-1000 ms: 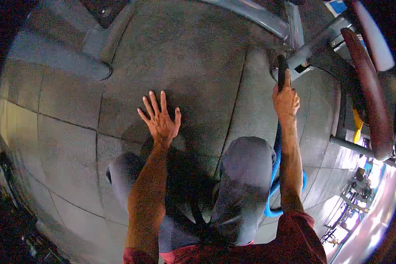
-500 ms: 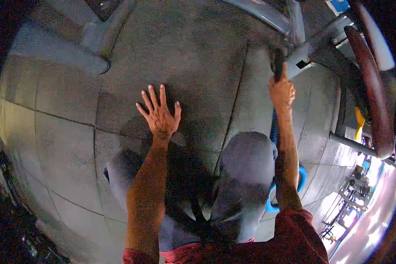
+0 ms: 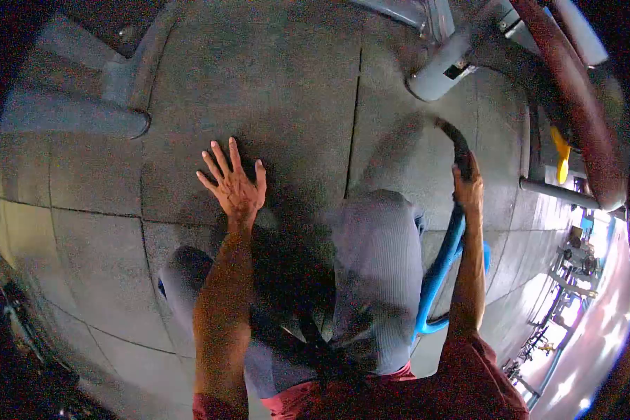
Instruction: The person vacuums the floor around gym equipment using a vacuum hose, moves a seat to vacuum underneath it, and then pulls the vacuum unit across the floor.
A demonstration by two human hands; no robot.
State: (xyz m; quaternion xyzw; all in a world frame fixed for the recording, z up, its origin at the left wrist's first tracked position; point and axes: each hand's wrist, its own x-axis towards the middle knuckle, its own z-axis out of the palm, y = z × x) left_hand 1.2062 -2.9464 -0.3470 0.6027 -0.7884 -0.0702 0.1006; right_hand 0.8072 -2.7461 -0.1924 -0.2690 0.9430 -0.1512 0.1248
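My left hand (image 3: 236, 189) lies flat on the dark tiled floor (image 3: 259, 84), its fingers spread and nothing in them. On the other side, my right hand (image 3: 470, 187) is wrapped round a black vacuum hose nozzle (image 3: 456, 140), whose tip points forward over the floor near a grey machine foot (image 3: 434, 78). A blue hose (image 3: 442, 262) runs from the nozzle back beside my right knee (image 3: 381, 245) and curls under my forearm.
Grey machine legs (image 3: 77, 112) stand at the upper left. At the upper right are more frame parts, a long maroon pad (image 3: 581, 105) and a yellow handle (image 3: 561, 155). Gym equipment (image 3: 567, 269) lines the far right.
My right hand has drawn the nozzle back from beside the machine foot, toward me and slightly right. The left hand stays flat on the floor while the view has shifted.
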